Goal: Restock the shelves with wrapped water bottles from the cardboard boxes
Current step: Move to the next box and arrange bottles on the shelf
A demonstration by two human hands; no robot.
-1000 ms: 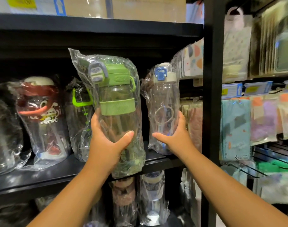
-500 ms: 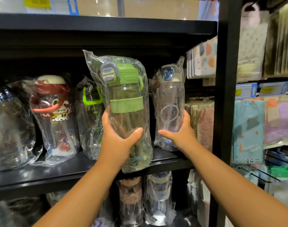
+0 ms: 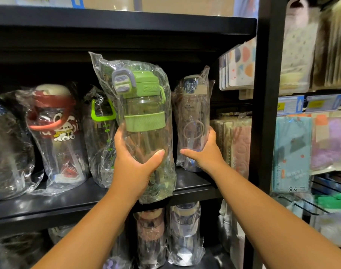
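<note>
Left hand (image 3: 134, 166): curled round the lower body of a tall clear water bottle with a green lid and green band, in crinkled clear wrap (image 3: 144, 113). Thumb lies across the front, fingers are behind.
Right hand (image 3: 203, 152): grips a slimmer clear water bottle with a pale lid and blue button, also in clear wrap (image 3: 195, 113). Thumb is in front, fingers are on its right side.
Green-lid bottle: upright, just left of the right hand. The lower end of its wrap hangs in front of the shelf edge.
Blue-button bottle: upright, base on the black metal shelf board (image 3: 49, 202).
Below hands: on the lower level, a wrapped brown-banded bottle (image 3: 150, 230) stands beside a wrapped clear bottle with a dark lid (image 3: 185, 230).
Left of left hand: just beside it, further back, stands a wrapped clear bottle with a lime-green handle (image 3: 102, 136). Next comes a wrapped bottle with a red strap and cartoon dog print (image 3: 55, 133).
Right of right hand: black upright shelf post (image 3: 266, 113), with a teal flat packet (image 3: 292, 152) hanging beyond it.
Above hands: black upper shelf board (image 3: 127, 22).
</note>
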